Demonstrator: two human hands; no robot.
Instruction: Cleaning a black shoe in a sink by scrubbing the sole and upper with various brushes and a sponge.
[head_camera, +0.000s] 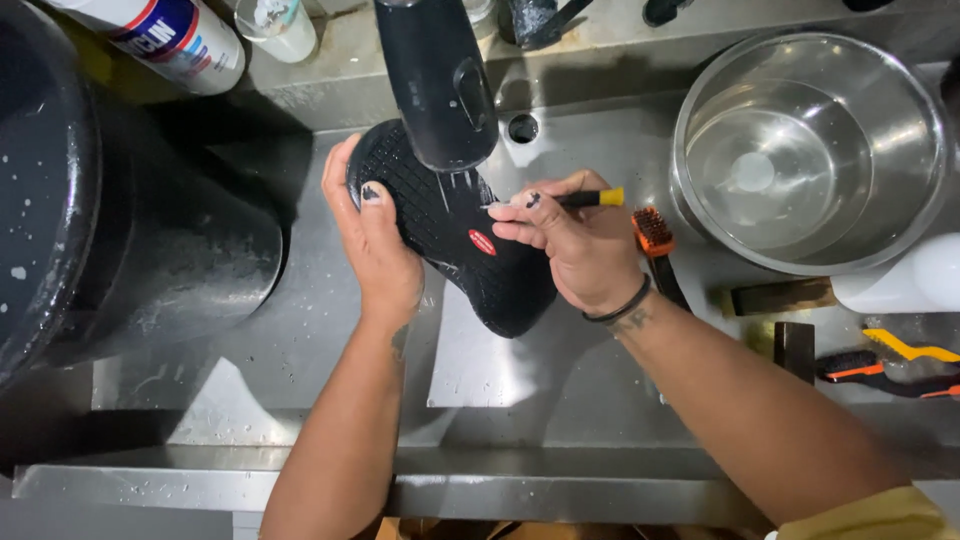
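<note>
Wet steel surface (300, 340) — left hand (375, 245) grips ridged black sole (450, 235), right hand (580, 245) pinches brush (585, 199); round bowl (810, 150) at two o'clock.

I see a steel bowl (810, 150) well right of the fingers, an orange-bristled brush (655, 240) just beside them. A black bucket (120, 220) sits far left

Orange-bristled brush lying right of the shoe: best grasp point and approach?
Grip the dark handle of the orange-bristled brush from above and the bowl side. It lies flat in the sink, bristles up, handle toward the wearer, partly hidden under the right hand. Avoid the bristled head.
</note>
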